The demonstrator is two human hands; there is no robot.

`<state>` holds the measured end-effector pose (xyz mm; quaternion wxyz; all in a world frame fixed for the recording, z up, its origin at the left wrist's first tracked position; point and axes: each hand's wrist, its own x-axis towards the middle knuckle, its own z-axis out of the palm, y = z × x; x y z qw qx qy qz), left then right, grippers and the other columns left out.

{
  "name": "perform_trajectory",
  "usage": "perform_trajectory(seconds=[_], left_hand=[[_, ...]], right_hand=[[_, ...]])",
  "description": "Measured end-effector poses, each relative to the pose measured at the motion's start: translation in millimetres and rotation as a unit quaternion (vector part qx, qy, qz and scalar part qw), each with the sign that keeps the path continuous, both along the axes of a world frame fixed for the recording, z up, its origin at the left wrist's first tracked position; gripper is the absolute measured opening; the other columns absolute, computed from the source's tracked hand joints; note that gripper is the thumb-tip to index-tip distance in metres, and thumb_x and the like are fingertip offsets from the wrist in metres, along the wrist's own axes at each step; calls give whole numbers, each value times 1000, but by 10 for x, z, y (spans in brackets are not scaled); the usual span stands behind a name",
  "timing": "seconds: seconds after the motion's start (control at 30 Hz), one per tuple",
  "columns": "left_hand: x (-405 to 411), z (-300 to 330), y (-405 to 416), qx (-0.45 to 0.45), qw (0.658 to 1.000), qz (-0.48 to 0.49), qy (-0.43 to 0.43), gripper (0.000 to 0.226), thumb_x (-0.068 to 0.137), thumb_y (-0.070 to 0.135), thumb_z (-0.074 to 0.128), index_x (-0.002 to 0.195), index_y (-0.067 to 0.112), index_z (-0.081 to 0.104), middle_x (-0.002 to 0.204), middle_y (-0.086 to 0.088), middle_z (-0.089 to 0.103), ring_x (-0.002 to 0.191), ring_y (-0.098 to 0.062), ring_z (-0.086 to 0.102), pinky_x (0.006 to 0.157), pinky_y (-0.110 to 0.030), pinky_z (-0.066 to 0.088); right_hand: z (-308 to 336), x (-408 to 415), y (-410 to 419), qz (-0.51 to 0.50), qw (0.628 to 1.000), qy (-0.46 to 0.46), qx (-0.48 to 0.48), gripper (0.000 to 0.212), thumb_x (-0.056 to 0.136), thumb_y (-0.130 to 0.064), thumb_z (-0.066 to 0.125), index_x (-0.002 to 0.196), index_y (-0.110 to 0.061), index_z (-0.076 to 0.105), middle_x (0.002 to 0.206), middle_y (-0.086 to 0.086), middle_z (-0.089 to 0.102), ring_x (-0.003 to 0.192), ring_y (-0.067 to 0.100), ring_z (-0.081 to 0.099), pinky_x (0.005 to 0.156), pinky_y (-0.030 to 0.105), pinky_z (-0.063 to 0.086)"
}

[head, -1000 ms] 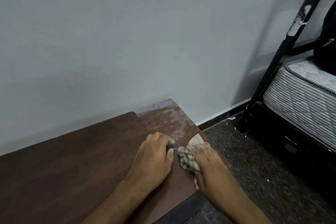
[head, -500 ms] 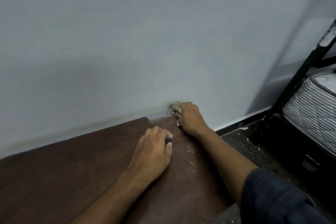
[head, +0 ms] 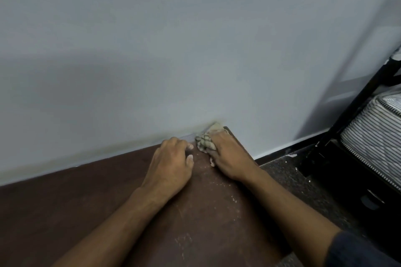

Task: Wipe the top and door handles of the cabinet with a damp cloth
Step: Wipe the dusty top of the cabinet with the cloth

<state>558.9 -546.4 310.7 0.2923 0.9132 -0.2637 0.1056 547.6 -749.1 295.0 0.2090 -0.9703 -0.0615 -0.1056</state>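
While gripping the cloth [head: 206, 140] at the cabinet top's [head: 86, 201] far corner, right hand [head: 230, 156] barely shifted since earlier; left hand [head: 171, 169] still resting, fingers curled, holding nothing

A bedroom: striped mattress [head: 375, 136] on black bed frame [head: 351, 110].

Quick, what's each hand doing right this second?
Left hand: holds nothing, rests on the cabinet top, fingers loosely curled.
Right hand: grips the cloth, pressing it on the far corner by the wall.
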Motion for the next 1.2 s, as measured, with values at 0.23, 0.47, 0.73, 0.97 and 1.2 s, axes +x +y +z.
perform_trajectory(seconds=[0.23, 0.47, 0.73, 0.97, 1.2], left_hand=[[88, 7, 243, 8, 999, 36, -14, 28, 91, 32, 56, 118, 24, 59, 111, 8, 57, 108, -12, 50, 94, -33, 45], [138, 39, 306, -13, 998, 50, -19, 25, 92, 30, 53, 114, 21, 62, 108, 4, 60, 104, -13, 52, 91, -32, 44], [153, 84, 474, -37, 994, 94, -29, 15, 94, 17, 50, 100, 11, 63, 96, -6, 61, 92, -24, 54, 84, -37, 44], [75, 133, 565, -33, 996, 78, -16, 18, 92, 22, 56, 107, 19, 64, 102, 3, 60, 99, -16, 53, 90, -33, 45], [40, 110, 463, -32, 998, 60, 0, 22, 95, 23, 52, 112, 17, 65, 109, 0, 61, 107, -18, 54, 95, -35, 44]], right_hand=[[116, 409, 305, -117, 989, 38, -85, 32, 99, -25, 45, 122, -20, 66, 125, -1, 67, 118, 23, 59, 106, 41, 41], [105, 246, 376, -61, 997, 41, -5, 34, 91, -22, 63, 124, -16, 67, 124, 5, 68, 121, 24, 57, 110, 37, 38], [56, 261, 1374, -8, 999, -3, -47, 26, 95, -27, 44, 102, -17, 67, 103, 8, 71, 99, 29, 62, 97, 48, 44], [111, 334, 719, -46, 997, 58, 2, 46, 83, -25, 76, 128, -21, 66, 132, 2, 65, 126, 23, 55, 111, 36, 39], [-8, 169, 748, -2, 1000, -6, 12, 24, 94, -22, 62, 117, -14, 67, 119, 3, 68, 117, 24, 56, 108, 38, 37]])
